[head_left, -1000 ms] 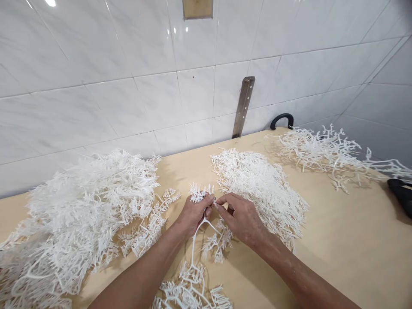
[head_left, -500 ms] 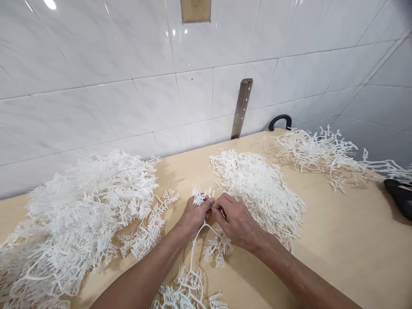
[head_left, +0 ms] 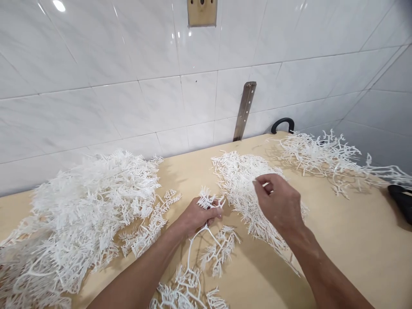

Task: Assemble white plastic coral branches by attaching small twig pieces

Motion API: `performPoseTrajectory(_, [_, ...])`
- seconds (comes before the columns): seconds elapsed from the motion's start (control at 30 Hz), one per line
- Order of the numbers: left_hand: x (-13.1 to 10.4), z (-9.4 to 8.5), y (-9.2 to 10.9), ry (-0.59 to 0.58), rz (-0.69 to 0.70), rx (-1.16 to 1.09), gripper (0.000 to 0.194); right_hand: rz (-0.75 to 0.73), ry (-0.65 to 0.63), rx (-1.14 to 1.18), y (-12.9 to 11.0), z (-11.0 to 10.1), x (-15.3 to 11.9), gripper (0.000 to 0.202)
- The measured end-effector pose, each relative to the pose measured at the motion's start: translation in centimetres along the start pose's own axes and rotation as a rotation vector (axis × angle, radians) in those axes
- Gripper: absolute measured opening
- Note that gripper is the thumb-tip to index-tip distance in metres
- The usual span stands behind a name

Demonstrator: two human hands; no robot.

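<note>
My left hand (head_left: 204, 214) is closed around a white branched plastic sprig (head_left: 190, 262) near the middle of the table. Feathery tips stick up above its thumb, and the stems run down toward the front edge of the view. My right hand (head_left: 279, 199) is raised over the middle pile of small white pieces (head_left: 246, 182), thumb and fingertips pinched together. Whatever it holds, if anything, is too small to make out. A large heap of feathery white sprigs (head_left: 96, 201) lies to the left.
Bare white branches (head_left: 322, 154) lie at the back right, by a black curved handle (head_left: 283, 122). A black object (head_left: 401, 199) sits at the right edge. Behind the wooden table (head_left: 347, 240), a metal strip (head_left: 245, 111) stands against the tiled wall.
My right hand has moved away from my left hand, up and right over the middle pile. My left hand still holds the sprig. The view has shifted slightly.
</note>
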State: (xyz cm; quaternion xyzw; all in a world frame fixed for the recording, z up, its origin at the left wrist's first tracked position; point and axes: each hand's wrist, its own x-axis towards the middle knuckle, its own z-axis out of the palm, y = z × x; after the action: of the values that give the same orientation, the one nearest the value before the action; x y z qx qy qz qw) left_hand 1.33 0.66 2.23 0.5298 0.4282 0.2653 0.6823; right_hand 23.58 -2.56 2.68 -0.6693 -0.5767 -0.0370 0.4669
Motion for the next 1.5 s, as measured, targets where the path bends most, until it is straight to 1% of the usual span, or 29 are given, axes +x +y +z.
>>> performPoseTrajectory(0.07, [-0.2,-0.1,0.4,-0.055,-0.029,0.036,0.033,0.002,0.072,-0.116,1.0,-0.5,0.6,0.020])
performPoseTrajectory(0.1, [-0.3,-0.1,0.6,-0.074,-0.039,0.050,0.033,0.004,0.078,-0.131,1.0,-0.7,0.7,0.024])
performPoseTrajectory(0.13, [-0.5,-0.2,0.8,-0.089,-0.046,0.062,0.032,0.013,0.050,-0.115,0.8,-0.8,0.7,0.027])
performPoseTrajectory(0.17, [-0.6,-0.2,1.0,-0.104,-0.053,0.073,0.031,0.028,-0.016,-0.070,0.4,-0.7,0.5,0.030])
performPoseTrajectory(0.2, [-0.7,-0.2,1.1,-0.118,-0.053,0.083,0.030,0.043,-0.111,-0.005,-0.2,-0.6,0.1,0.032])
performPoseTrajectory(0.23, [-0.7,-0.2,1.2,-0.129,-0.043,0.092,0.028,0.061,-0.238,0.067,-1.0,-0.4,-0.2,0.035])
performPoseTrajectory(0.27, [-0.8,-0.2,1.2,-0.137,-0.026,0.100,0.026,0.060,-0.361,0.134,-1.7,-0.1,-0.7,0.036])
performPoseTrajectory(0.33, [-0.7,-0.2,1.1,-0.154,0.006,0.118,0.024,0.012,-0.515,0.174,-3.1,0.5,-1.6,0.037])
performPoseTrajectory(0.4, [-0.6,-0.3,0.8,-0.183,0.024,0.123,0.020,-0.025,-0.605,0.182,-3.9,1.2,-2.2,0.033])
performPoseTrajectory(0.5, [-0.5,-0.4,0.7,-0.226,0.024,0.119,0.018,-0.022,-0.676,0.216,-4.3,2.0,-2.7,0.024])
performPoseTrajectory(0.57, [-0.6,-0.4,0.9,-0.226,0.014,0.103,0.021,0.024,-0.677,0.236,-4.2,2.2,-2.7,0.021])
performPoseTrajectory(0.63, [-0.6,-0.3,1.0,-0.210,-0.003,0.065,0.028,0.092,-0.665,0.253,-4.1,2.3,-2.7,0.020])
performPoseTrajectory(0.73, [-0.3,-0.4,0.8,-0.147,-0.027,0.006,0.037,0.194,-0.639,0.296,-4.0,2.3,-2.6,0.021])
performPoseTrajectory(0.83, [0.4,-0.6,-0.3,-0.055,-0.033,-0.072,0.040,0.277,-0.615,0.327,-4.0,2.2,-2.5,0.021])
performPoseTrajectory(0.93, [1.1,-0.8,-1.6,-0.025,0.026,-0.185,0.037,0.331,-0.611,0.369,-4.2,2.2,-2.4,0.021])
performPoseTrajectory(1.03, [1.3,-0.7,-2.3,0.010,0.051,-0.198,0.037,0.359,-0.608,0.423,-4.2,2.2,-2.5,0.023])
performPoseTrajectory(1.13, [1.0,-0.2,-2.2,0.056,0.087,-0.217,0.041,0.384,-0.612,0.481,-4.0,2.5,-2.9,0.026])
performPoseTrajectory(1.23, [0.8,0.4,-1.8,0.085,0.119,-0.314,0.041,0.440,-0.630,0.534,-4.1,2.8,-3.3,0.030])
performPoseTrajectory(1.4, [0.6,1.0,-1.3,0.147,0.101,-0.492,0.035,0.495,-0.663,0.585,-4.5,3.4,-4.1,0.034])
performPoseTrajectory(1.5, [0.6,1.0,-1.4,0.189,0.091,-0.507,0.037,0.489,-0.694,0.614,-4.7,3.6,-4.3,0.034])
